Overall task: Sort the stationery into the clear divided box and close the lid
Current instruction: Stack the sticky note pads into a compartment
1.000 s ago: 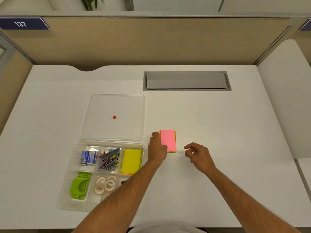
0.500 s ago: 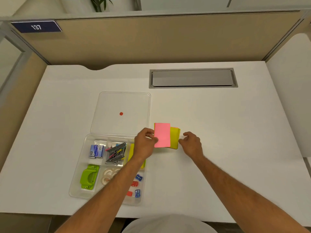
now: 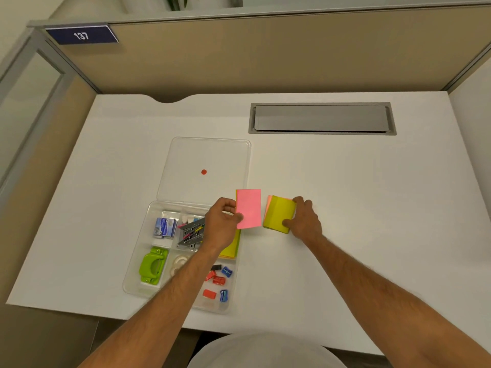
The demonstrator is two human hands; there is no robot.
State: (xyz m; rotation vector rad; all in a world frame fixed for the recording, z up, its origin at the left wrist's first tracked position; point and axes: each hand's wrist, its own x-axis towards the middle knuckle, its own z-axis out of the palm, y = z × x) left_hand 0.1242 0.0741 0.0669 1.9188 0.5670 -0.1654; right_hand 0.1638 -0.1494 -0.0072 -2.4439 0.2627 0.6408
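The left hand [image 3: 221, 224] pinches a pink pad [image 3: 249, 208] by its left edge, thumb on top, holding it just over the box's [image 3: 132, 274] right rim. The right hand [image 3: 304, 219] grips a yellow pad [image 3: 280, 213] on the desk [image 3: 372, 208], fingers curled round its right side; a thin pink edge shows under it on the left. The two pads sit near each other, apart. The box lies by the desk's front edge, left of centre, holding a green punch [image 3: 152, 265], a blue packet [image 3: 165, 227], clips [image 3: 191, 232], tape rolls [image 3: 179, 262], sharpeners [image 3: 220, 281] and yellow notes [image 3: 231, 248]. Its lid [image 3: 204, 155] lies open flat behind it.
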